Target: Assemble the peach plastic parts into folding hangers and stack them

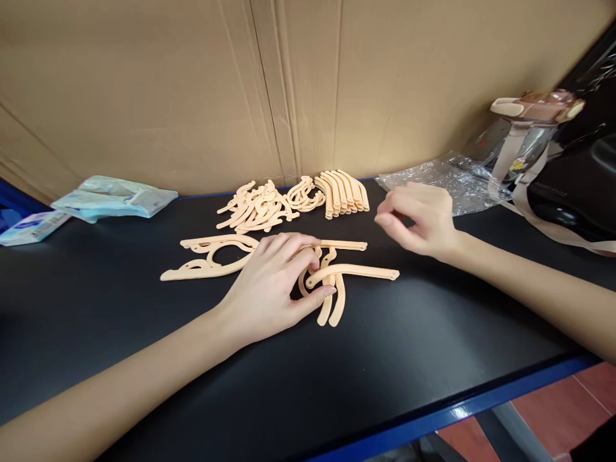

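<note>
My left hand (276, 282) lies over peach plastic pieces that look like folding hanger parts. Its fingers are apart, with the fingertips and thumb touching or just above the pieces; exact contact is hidden. To its left lies a hanger frame (192, 274) with a curved middle, partly covered by the hand. A curved arm piece (356, 270) and another straight arm piece (344, 244) stick out to the right. Two curved hook pieces (338, 308) point toward the near edge. My right hand (418, 218) hovers to the right, fingers curled and thumb near the index finger, nothing visible in it.
Behind are a loose pile of small hanger pieces (260, 205), several hooks (305, 194) and a neat row of arms (342, 192). Tissue packs (115, 197) lie left. Clear plastic wrap (447, 183), a strapped bottle (529, 131) and a black bag (577, 186) stand right. Cardboard (192, 96) walls the back.
</note>
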Available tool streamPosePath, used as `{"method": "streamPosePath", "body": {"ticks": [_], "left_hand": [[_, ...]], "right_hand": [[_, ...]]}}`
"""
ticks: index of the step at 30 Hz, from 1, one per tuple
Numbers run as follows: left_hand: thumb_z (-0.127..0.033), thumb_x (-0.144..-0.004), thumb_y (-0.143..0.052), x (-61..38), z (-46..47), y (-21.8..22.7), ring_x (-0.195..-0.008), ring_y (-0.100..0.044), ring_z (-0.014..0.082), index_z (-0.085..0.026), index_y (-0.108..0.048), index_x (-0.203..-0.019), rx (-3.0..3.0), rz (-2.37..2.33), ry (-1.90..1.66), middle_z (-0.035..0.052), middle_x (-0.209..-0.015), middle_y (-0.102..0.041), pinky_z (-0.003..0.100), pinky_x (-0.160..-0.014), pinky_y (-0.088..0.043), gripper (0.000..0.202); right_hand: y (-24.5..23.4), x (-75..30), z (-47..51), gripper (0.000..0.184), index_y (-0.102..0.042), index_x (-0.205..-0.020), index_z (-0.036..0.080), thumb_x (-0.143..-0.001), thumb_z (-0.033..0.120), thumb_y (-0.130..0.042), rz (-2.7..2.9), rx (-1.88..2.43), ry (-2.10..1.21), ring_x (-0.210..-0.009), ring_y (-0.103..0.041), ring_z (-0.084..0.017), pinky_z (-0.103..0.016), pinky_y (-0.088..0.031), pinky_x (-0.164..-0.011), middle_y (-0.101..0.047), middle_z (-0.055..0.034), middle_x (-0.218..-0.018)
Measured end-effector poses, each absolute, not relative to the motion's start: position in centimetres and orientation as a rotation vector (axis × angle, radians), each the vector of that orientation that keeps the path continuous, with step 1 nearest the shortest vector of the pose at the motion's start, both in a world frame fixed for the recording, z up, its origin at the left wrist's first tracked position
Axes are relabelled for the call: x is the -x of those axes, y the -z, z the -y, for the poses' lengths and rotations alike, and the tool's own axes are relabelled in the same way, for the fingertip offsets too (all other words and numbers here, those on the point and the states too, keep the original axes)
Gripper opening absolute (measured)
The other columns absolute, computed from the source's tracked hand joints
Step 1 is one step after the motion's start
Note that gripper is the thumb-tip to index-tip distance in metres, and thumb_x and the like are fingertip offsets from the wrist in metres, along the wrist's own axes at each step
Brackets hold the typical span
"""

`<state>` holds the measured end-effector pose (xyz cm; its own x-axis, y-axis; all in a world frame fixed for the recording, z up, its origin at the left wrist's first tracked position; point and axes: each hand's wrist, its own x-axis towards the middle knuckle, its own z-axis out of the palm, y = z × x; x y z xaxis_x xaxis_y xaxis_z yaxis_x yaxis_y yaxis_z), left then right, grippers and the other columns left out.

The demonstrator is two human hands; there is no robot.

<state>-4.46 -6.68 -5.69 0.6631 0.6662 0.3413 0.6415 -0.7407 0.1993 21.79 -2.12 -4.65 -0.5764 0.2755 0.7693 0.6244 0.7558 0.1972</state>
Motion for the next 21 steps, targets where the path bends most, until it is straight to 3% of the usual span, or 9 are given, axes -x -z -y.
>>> {"method": "streamPosePath", "body": {"ticks": [3, 6, 10, 14, 18, 21], "left_hand": [[-0.033, -0.094, -0.051, 4.5, 6.7, 5.8, -0.113, -0.051, 0.0205, -0.020, -0.049, -0.081, -2.819, -1.108, -0.600, 0.0037, -0.119, -0.059, 0.037, -0.093, -0.037, 0.018], [-0.029, -0.095, -0.048, 4.6, 6.7, 5.9, -0.111, -0.051, 0.0198, -0.020, -0.047, -0.081, -2.811, -1.102, -0.597, 0.0034, -0.117, -0.060, 0.036, -0.090, -0.038, 0.017], [-0.028, -0.097, -0.045, 4.7, 6.6, 5.9, -0.107, -0.053, 0.0181, -0.020, -0.047, -0.088, -2.777, -1.143, -0.675, 0.0026, -0.112, -0.061, 0.034, -0.089, -0.038, 0.012], [-0.029, -0.099, -0.042, 4.7, 6.5, 5.9, -0.111, -0.052, 0.0189, -0.020, -0.047, -0.094, -2.750, -1.296, -0.748, 0.0033, -0.115, -0.061, 0.035, -0.094, -0.035, 0.012], [-0.031, -0.100, -0.042, 4.8, 6.2, 6.0, -0.111, -0.053, 0.0219, -0.019, -0.050, -0.101, -2.723, -1.514, -0.786, 0.0037, -0.113, -0.064, 0.036, -0.093, -0.036, 0.014], [-0.033, -0.098, -0.046, 5.0, 6.0, 6.1, -0.105, -0.056, 0.0233, -0.019, -0.054, -0.098, -2.768, -1.626, -0.750, 0.0030, -0.105, -0.066, 0.038, -0.092, -0.035, 0.016]], "right_hand": [[4.5, -21.2, 2.9, 0.043, -0.051, -0.061, 0.020, -0.094, 0.047, -0.052, 2.427, 0.534, 0.496, -0.048, -0.043, -0.012, -0.027, -0.032, -0.051, -0.049, 0.0028, -0.050], [4.8, -20.1, 3.8, 0.046, -0.051, -0.059, 0.019, -0.092, 0.051, -0.053, 2.617, 0.453, 0.449, -0.048, -0.040, -0.012, -0.028, -0.028, -0.051, -0.048, 0.0026, -0.051], [5.1, -19.3, 4.4, 0.040, -0.052, -0.060, 0.019, -0.093, 0.041, -0.053, 2.708, 0.484, 0.348, -0.048, -0.039, -0.011, -0.028, -0.026, -0.053, -0.050, 0.0025, -0.053], [5.4, -19.6, 3.9, 0.025, -0.061, -0.074, 0.017, -0.092, 0.032, -0.052, 2.649, 0.658, 0.245, -0.051, -0.044, -0.012, -0.027, -0.031, -0.056, -0.053, 0.0020, -0.057], [5.9, -19.9, 3.1, 0.018, -0.064, -0.089, 0.015, -0.093, 0.027, -0.052, 2.469, 0.802, 0.195, -0.062, -0.053, -0.014, -0.027, -0.037, -0.062, -0.061, -0.0014, -0.072], [6.2, -20.0, 2.6, 0.015, -0.063, -0.090, 0.015, -0.094, 0.027, -0.054, 2.372, 0.884, 0.172, -0.071, -0.057, -0.015, -0.026, -0.039, -0.065, -0.064, -0.0033, -0.081]]}}
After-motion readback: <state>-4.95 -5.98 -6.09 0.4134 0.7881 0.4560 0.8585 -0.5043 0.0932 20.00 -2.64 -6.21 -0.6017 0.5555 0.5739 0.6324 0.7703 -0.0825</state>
